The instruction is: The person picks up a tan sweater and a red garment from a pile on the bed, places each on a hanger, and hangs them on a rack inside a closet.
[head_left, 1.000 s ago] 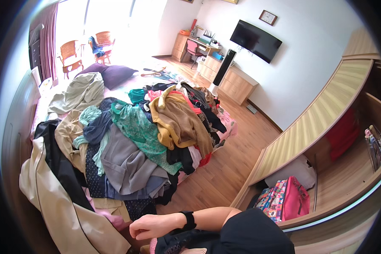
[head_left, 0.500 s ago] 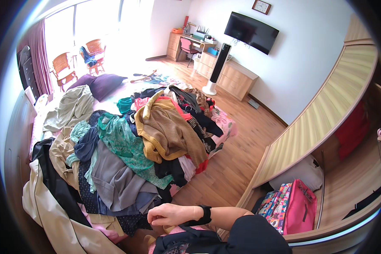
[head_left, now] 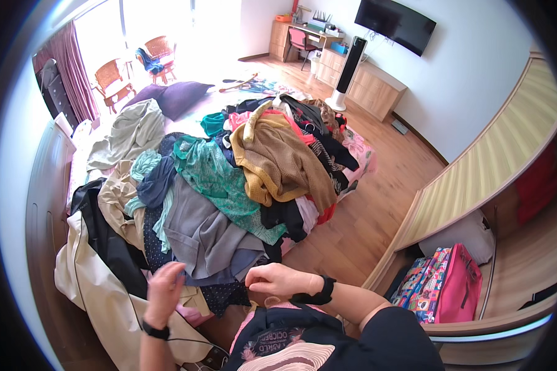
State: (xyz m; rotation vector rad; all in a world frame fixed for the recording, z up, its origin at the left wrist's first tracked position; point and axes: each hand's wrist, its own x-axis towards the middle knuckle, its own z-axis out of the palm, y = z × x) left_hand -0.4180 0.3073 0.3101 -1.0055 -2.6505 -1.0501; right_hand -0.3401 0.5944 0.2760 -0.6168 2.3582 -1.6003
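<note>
A large heap of clothes covers the bed (head_left: 365, 157). In it lie a mustard knitted sweater (head_left: 278, 161), a green patterned garment (head_left: 220, 179) and a grey garment (head_left: 204, 238). My left hand (head_left: 163, 294) is raised at the near edge of the heap with its fingers loosely apart, just below the grey garment and beside a beige coat (head_left: 99, 290). It holds nothing that I can see. My right hand (head_left: 278, 279) is curled in front of my chest, above a dark dotted cloth (head_left: 226, 295). Both wrists wear dark bands.
A pink and patterned bag (head_left: 452, 284) stands in the open wardrobe at the right, behind its striped sliding door (head_left: 476, 179). Wooden floor runs between bed and wardrobe. Purple pillows (head_left: 173, 96), wicker chairs (head_left: 111, 74), a tower fan (head_left: 346, 71) and a wall television (head_left: 397, 25) are farther off.
My left hand has come up into view at the lower left. My right hand has shifted right and up towards my chest. The view has tilted a little.
</note>
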